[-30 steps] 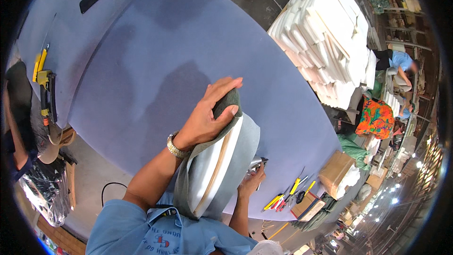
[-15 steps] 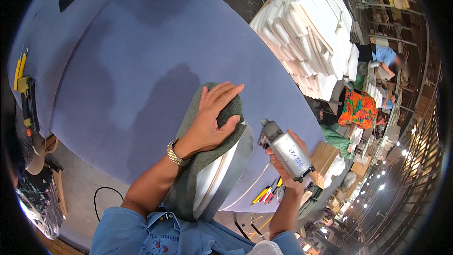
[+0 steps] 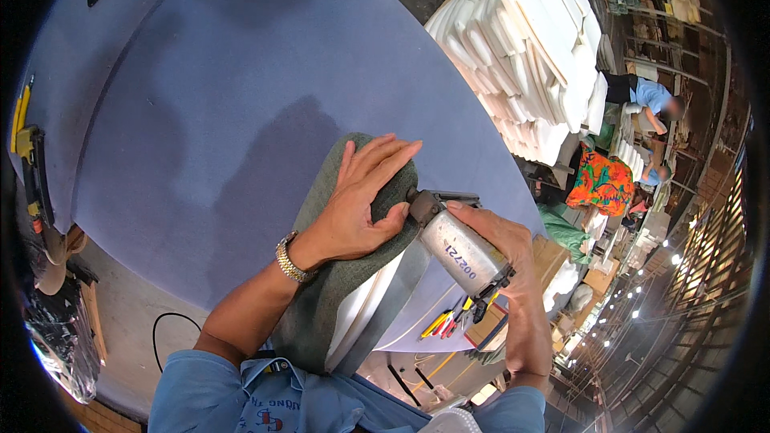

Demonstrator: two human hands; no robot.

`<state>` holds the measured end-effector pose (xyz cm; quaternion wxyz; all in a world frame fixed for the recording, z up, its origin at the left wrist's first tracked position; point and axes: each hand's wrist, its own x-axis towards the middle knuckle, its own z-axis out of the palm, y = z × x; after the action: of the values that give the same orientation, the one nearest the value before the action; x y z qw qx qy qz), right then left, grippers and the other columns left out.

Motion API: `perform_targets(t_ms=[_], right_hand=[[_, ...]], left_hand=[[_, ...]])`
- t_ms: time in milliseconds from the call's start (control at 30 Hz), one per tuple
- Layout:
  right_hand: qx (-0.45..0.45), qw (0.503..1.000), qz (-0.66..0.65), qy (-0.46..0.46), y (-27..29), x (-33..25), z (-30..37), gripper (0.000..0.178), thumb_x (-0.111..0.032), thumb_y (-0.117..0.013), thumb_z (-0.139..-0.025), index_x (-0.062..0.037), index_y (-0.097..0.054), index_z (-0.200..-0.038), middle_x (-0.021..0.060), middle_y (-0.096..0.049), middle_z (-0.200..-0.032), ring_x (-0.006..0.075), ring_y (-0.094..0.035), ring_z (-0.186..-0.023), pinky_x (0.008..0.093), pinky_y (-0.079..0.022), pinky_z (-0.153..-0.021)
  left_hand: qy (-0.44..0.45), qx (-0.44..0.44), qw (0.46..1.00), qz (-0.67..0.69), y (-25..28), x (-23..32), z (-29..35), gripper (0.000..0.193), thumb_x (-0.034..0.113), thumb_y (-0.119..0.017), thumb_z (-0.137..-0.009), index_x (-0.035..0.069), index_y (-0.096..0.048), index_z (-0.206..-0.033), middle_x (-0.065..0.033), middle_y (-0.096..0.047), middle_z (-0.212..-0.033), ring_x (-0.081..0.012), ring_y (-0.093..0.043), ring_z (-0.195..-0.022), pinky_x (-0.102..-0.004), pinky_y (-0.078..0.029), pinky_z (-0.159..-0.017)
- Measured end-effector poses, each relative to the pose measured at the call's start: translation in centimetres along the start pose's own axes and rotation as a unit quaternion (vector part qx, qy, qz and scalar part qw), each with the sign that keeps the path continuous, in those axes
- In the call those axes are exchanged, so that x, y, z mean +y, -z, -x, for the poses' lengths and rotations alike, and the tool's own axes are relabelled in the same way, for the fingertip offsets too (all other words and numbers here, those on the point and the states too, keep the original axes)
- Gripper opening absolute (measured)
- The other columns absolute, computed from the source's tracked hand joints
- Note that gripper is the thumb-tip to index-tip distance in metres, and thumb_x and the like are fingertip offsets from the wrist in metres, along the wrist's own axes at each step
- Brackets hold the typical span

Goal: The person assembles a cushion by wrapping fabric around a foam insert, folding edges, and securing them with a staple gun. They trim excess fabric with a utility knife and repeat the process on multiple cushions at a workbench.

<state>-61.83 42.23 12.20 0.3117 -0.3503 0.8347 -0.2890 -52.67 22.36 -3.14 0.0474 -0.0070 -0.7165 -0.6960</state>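
A padded panel with a rounded end stands tilted against my front, its white foam layers (image 3: pixel 361 309) showing along the open side. Dark green fabric (image 3: pixel 309 321) wraps over its top. My left hand (image 3: pixel 353 212) grips the fabric at the rounded end, fingers stretched across it and thumb pressing at the edge. In my right hand (image 3: pixel 513 252) is a silver air staple gun (image 3: pixel 459 250) with a dark nose. That nose meets the fabric's edge beside my left thumb; whether it touches is hard to tell. The palm side of my right hand is hidden.
Blue cloth covers the large table (image 3: pixel 241 48). Yellow and red-handled hand tools (image 3: pixel 443 325) lie to the right, and a black and yellow tool (image 3: pixel 34 168) at the far left. Beyond the table are stacked white foam sheets (image 3: pixel 521 56) and other people (image 3: pixel 654 100).
My right hand has swung the staple gun round and up to the panel's edge beside my left thumb. My left hand stays pressed on the fabric.
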Motion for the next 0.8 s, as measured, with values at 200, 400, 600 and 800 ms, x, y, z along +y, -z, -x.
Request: perform_targets(t_ms=[200, 400, 600, 800], right_hand=[[-0.053, 0.997, 0.046, -0.016, 1.0, -1.6, -2.4, 0.078, -0.022, -0.082, -0.067, -0.0031, -0.06, -0.139, 0.0164, -0.068, -0.131, 0.034, -0.069, -0.113, 0.0389, -0.055, -0.093], [-0.073, 0.985, -0.058, -0.148, 0.9, -1.0, -2.9, 0.073, -0.021, -0.081, -0.074, -0.0046, -0.058, -0.141, 0.0162, -0.067, -0.132, 0.0334, -0.069, -0.111, 0.0369, -0.054, -0.094], [-0.07, 0.992, 0.002, -0.104, 0.8, -1.6, -2.6, 0.072, -0.009, -0.08, -0.073, -0.0065, -0.059, -0.142, 0.0169, -0.071, -0.122, 0.0316, -0.072, -0.1, 0.0352, -0.056, -0.088], [-0.059, 0.994, 0.078, -0.051, 0.4, -2.1, -1.7, 0.071, -0.007, -0.079, -0.072, -0.0036, -0.061, -0.14, 0.0174, -0.072, -0.118, 0.0318, -0.073, -0.096, 0.0359, -0.057, -0.084]], left_hand=[[-0.006, -0.029, 1.0, 0.008, 0.9, -0.7, -0.3, 0.081, 0.026, -0.063, -0.083, 0.013, -0.036, -0.158, -0.017, -0.039, -0.156, -0.0378, -0.027, -0.152, -0.066, -0.005, -0.122], [-0.022, -0.031, 0.999, 0.022, 1.3, -1.4, -0.9, 0.079, 0.026, -0.061, -0.085, 0.012, -0.037, -0.158, -0.018, -0.041, -0.154, -0.0381, -0.029, -0.151, -0.0669, -0.007, -0.121], [-0.006, 0.003, 1.0, 0.008, 0.8, -0.8, -0.7, 0.08, 0.019, -0.063, -0.077, 0.013, -0.043, -0.155, -0.0156, -0.047, -0.149, -0.0363, -0.034, -0.147, -0.0658, -0.009, -0.122], [-0.01, 0.009, 1.0, 0.021, 0.7, -0.5, -0.7, 0.081, 0.017, -0.063, -0.074, 0.012, -0.046, -0.153, -0.0148, -0.049, -0.147, -0.0354, -0.036, -0.146, -0.0645, -0.01, -0.122]])
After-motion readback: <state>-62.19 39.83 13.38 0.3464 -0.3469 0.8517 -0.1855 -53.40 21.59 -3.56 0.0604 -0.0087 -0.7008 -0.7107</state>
